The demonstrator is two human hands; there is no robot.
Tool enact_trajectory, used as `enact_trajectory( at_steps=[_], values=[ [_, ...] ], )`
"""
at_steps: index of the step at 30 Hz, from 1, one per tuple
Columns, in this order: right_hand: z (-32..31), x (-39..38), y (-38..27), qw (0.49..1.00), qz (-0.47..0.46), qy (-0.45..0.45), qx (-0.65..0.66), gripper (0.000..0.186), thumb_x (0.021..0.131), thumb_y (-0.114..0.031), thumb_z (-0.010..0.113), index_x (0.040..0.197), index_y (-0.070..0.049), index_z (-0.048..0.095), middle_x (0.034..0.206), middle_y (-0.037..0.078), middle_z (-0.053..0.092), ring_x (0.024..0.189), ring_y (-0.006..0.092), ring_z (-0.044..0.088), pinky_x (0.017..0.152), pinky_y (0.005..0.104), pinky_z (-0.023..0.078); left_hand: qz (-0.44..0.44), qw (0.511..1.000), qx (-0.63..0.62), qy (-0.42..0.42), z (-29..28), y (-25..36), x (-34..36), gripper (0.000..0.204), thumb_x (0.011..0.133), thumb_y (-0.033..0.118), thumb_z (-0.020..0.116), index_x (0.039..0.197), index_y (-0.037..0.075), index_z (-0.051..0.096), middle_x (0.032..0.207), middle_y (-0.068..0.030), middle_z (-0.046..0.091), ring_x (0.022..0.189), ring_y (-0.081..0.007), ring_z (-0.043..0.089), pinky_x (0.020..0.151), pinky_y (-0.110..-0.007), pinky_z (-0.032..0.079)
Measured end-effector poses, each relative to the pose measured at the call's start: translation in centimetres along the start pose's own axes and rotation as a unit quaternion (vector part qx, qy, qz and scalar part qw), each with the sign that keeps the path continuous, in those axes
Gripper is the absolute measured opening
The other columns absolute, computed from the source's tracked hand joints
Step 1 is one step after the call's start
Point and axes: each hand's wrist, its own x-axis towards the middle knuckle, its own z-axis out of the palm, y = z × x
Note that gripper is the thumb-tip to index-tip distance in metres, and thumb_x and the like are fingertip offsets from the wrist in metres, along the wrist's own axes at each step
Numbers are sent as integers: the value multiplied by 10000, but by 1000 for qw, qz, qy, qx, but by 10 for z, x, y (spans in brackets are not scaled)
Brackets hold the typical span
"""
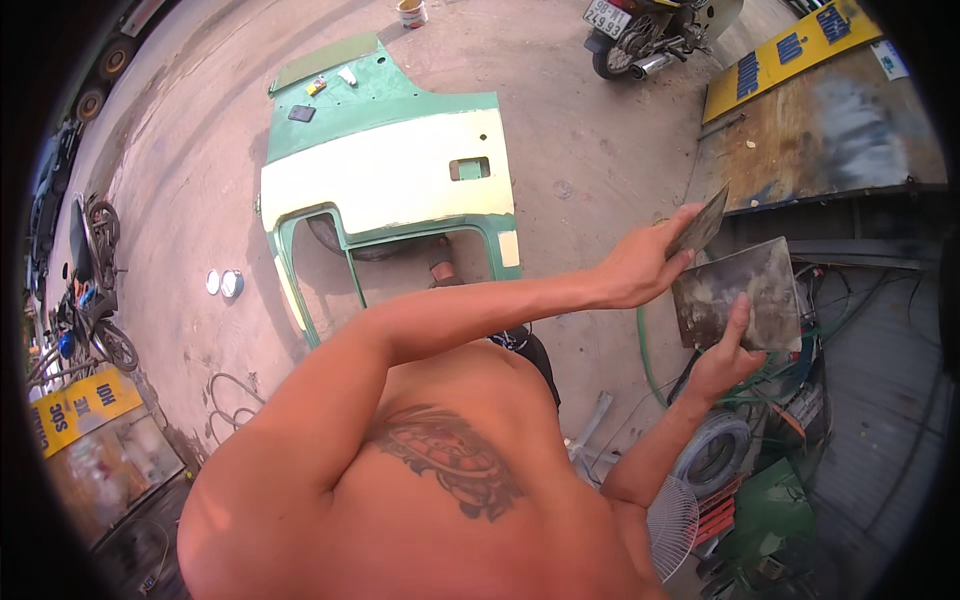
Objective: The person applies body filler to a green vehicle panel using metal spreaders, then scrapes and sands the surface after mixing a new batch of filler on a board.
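right hand [722, 372] grasping a dark grey, smeared, square flat plate [740, 280], thumb on its face. left hand [645, 262], arm crossed over to the person's right, pinching a thin grey flat blade [705, 222] just above the plate. beyond: large green-and-cream vehicle panel [385, 165]. left of panel: small round tin with whitish top [232, 285], white disc [212, 282] beside it; contents indistinct. farthest: white round bucket with yellowish band [411, 15]; contents too small to tell.
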Motion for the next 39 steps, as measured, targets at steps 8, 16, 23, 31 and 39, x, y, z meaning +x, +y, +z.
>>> enact_trajectory(
  at_steps=[8, 16, 23, 31, 39],
  values=[
    [-43, -19, 210, 871, 162, -239, -399, 380, 912, -307, 621, 1089, 27, 662, 1015, 269, 670, 944, 424, 646, 824, 464, 495, 259, 958, 92, -79, 13, -27, -34, 653, 919, -39, 526, 1508, 123, 296, 1415, -184, 470, 1217, -393, 513, 982, -424, 458],
    [-121, -238, 357, 756, 453, -425, -205, 427, 820, -311, 759, 1051, 45, 706, 963, 123, 723, 914, 195, 664, 840, 360, 499, -151, 899, 385, -141, -115, -143, -116, 329, 934, 140, 540, 1251, 49, 551, 1058, -218, 653, 988, -418, 610, 825, -486, 480],
    [-88, -221, 394, 777, 421, -402, -239, 427, 804, -333, 751, 1047, 16, 714, 966, 202, 720, 929, 289, 693, 823, 404, 507, -473, 777, 404, 96, -269, -223, -273, 418, 881, 272, 571, 1179, -19, 600, 1059, -298, 648, 1054, -448, 600, 901, -488, 464],
    [-22, -164, 437, 771, 382, -438, -259, 427, 832, -297, 740, 1085, 44, 690, 1008, 174, 713, 936, 255, 675, 837, 392, 497, -540, 717, 345, 274, -334, -233, -506, 434, 930, 308, 571, 1168, -54, 599, 1042, -286, 668, 1015, -426, 643, 872, -470, 492],
    [15, -133, 376, 779, 266, -442, -356, 488, 829, -328, 715, 1040, 107, 647, 998, 309, 669, 974, 407, 666, 837, 456, 496, -546, 748, 213, 312, -278, -262, -493, 500, 955, 382, 552, 1127, -84, 614, 952, -293, 679, 944, -431, 670, 822, -460, 503]
  ],
)
